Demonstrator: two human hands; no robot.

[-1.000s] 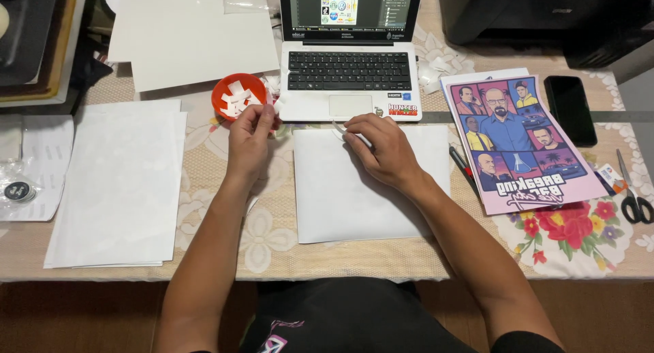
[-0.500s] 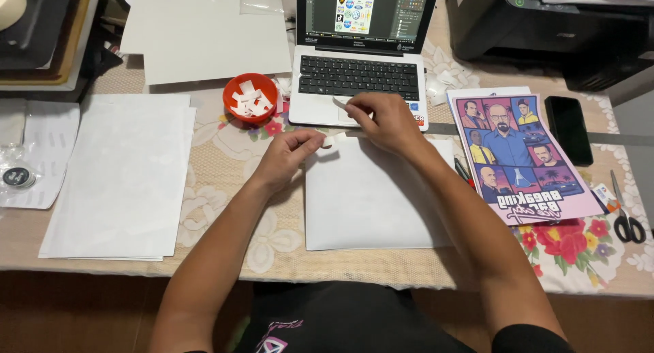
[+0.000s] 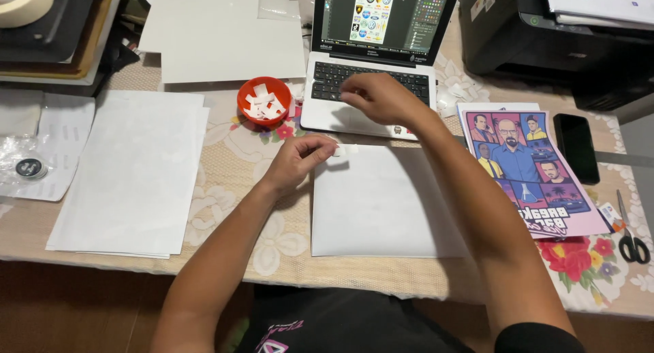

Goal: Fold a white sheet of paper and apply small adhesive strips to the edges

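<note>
A white sheet (image 3: 381, 203) lies on the flowered tablecloth in front of me. My left hand (image 3: 296, 161) rests at the sheet's top left corner, its fingertips pinched on a small white piece (image 3: 345, 150) that touches that corner. My right hand (image 3: 378, 98) hovers over the lower keys and palm rest of an open laptop (image 3: 371, 26), fingers curled downward. Whether it holds anything is hidden. A red bowl (image 3: 264, 87) with several small white pieces stands left of the laptop, beyond my left hand.
A stack of white sheets (image 3: 133, 176) lies at the left, with more sheets (image 3: 218, 40) behind it. To the right are a colourful poster (image 3: 528, 169), a black phone (image 3: 575, 147) and scissors (image 3: 632, 238). A black printer (image 3: 538, 33) stands at the back right.
My left hand came away from the red bowl to the sheet's top left corner with a small white piece. My right hand lifted off the sheet and moved up over the laptop.
</note>
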